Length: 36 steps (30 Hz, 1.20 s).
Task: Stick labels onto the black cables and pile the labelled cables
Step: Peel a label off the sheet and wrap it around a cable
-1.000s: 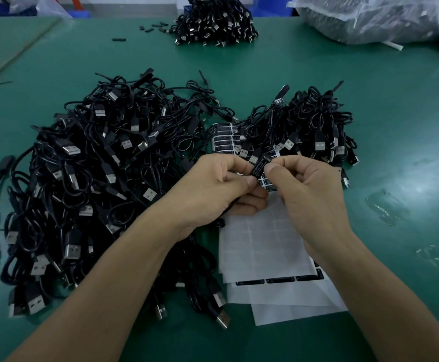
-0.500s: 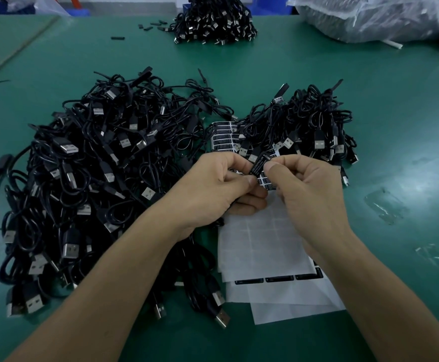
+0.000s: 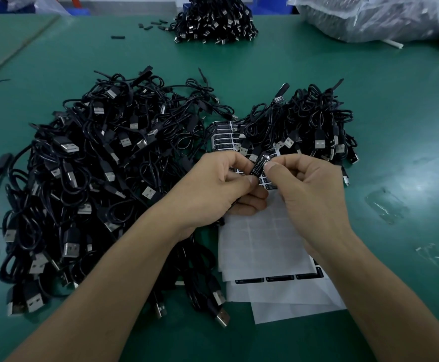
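The white backing sheets lie fanned on the green table nearest the person, with a short row of black strips along one lower edge. Just above the sheets' far end both hands meet. The left hand has its fingers curled in, thumb and forefinger pinching the lower end of a black label with white print. The right hand pinches the label's upper end between thumb and forefinger. How much cable sits under the label cannot be told, since the fingers cover it.

Left of the sheets spreads a large pile of black cables, its nearest plugs touching the sheets' left edge. Right of the sheets lie clear plastic scraps. Beyond the sheets a smaller pile of cables rests partly on a sheet of unused black labels. Far beyond the sheets stand a third cable heap and, to its right, a crumpled clear plastic bag.
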Motion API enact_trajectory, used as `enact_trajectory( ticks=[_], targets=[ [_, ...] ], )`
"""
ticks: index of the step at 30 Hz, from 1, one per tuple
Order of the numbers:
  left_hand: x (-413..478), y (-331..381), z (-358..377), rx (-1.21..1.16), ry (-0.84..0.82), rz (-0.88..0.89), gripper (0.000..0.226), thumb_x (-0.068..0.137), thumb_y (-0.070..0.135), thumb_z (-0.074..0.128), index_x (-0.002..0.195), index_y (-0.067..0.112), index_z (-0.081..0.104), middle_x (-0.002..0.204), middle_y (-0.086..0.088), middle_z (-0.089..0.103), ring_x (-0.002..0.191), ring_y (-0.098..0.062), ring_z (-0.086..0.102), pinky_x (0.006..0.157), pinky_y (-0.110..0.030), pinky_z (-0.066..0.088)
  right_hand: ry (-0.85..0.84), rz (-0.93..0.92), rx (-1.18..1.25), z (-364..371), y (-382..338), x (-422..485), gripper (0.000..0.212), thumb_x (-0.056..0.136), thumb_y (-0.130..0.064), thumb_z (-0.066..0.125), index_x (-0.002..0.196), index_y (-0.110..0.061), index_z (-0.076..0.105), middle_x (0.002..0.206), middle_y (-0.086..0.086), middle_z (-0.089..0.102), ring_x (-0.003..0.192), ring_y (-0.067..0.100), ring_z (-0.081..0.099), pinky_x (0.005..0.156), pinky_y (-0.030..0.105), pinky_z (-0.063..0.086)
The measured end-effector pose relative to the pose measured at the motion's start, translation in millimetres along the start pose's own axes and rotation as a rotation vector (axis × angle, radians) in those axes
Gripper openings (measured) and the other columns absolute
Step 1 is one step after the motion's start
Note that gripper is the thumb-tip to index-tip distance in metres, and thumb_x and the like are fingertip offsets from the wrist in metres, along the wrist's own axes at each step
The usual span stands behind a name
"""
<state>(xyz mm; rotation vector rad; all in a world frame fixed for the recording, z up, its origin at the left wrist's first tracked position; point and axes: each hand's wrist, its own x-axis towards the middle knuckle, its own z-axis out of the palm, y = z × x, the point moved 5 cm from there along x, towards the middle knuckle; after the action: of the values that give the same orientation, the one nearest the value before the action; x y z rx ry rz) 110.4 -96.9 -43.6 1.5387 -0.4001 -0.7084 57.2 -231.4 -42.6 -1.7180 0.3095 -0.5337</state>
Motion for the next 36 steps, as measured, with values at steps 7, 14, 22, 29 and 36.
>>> enact_trajectory(
  ticks=[7, 14, 22, 29, 36],
  targets=[
    [-0.7, 0.9, 0.0, 0.009, 0.006, -0.002, 0.009, 0.1, 0.003, 0.056, 0.108, -0.001, 0.06, 0.082, -0.014, 0.077, 0.072, -0.017, 0.075, 0.065, -0.024, 0.059, 0.0, -0.017, -0.058, -0.5, -0.3, 0.2, 0.022, 0.089, -0.017, 0.069, 0.068, -0.023, 0.07, 0.053, -0.016, 0.056, 0.051, 0.0, 0.043, 0.049, 0.014, 0.037],
    [-1.0, 1.1, 0.0, 0.006, 0.003, -0.005, 0.01, 0.1, 0.003, 0.056, 0.109, -0.002, 0.059, 0.083, -0.015, 0.077, 0.071, -0.018, 0.074, 0.066, -0.025, 0.061, 0.001, -0.03, -0.068, -0.5, -0.8, -0.1, 0.022, 0.089, -0.016, 0.069, 0.068, -0.023, 0.069, 0.053, -0.016, 0.055, 0.05, -0.002, 0.043, 0.049, 0.013, 0.037],
    [-1.2, 1.3, -0.3, 0.022, 0.001, -0.004, 0.003, 0.1, 0.003, 0.056, 0.102, 0.005, 0.059, 0.081, -0.013, 0.077, 0.072, -0.019, 0.075, 0.067, -0.027, 0.061, 0.01, -0.03, -0.071, -0.2, -1.0, -0.8, 0.021, 0.089, -0.016, 0.07, 0.069, -0.023, 0.071, 0.053, -0.015, 0.056, 0.049, -0.001, 0.043, 0.048, 0.013, 0.038],
    [-1.1, 2.9, 0.9, 0.044, 0.032, -0.008, 0.01, 0.098, 0.001, 0.058, 0.093, 0.01, 0.061, 0.078, -0.011, 0.077, 0.067, -0.018, 0.075, 0.065, -0.029, 0.062, 0.024, -0.053, -0.073, 0.0, -1.8, -1.1, 0.019, 0.088, -0.016, 0.071, 0.071, -0.024, 0.071, 0.057, -0.014, 0.062, 0.053, -0.002, 0.05, 0.052, 0.013, 0.042],
    [-0.4, 2.5, 0.8, 0.037, 0.036, -0.005, 0.012, 0.097, 0.002, 0.059, 0.09, 0.012, 0.062, 0.075, -0.01, 0.076, 0.065, -0.018, 0.074, 0.065, -0.03, 0.062, 0.034, -0.102, -0.111, -0.6, -4.1, -2.6, 0.02, 0.089, -0.015, 0.07, 0.072, -0.026, 0.07, 0.057, -0.016, 0.062, 0.053, -0.003, 0.053, 0.053, 0.01, 0.04]
  ],
)
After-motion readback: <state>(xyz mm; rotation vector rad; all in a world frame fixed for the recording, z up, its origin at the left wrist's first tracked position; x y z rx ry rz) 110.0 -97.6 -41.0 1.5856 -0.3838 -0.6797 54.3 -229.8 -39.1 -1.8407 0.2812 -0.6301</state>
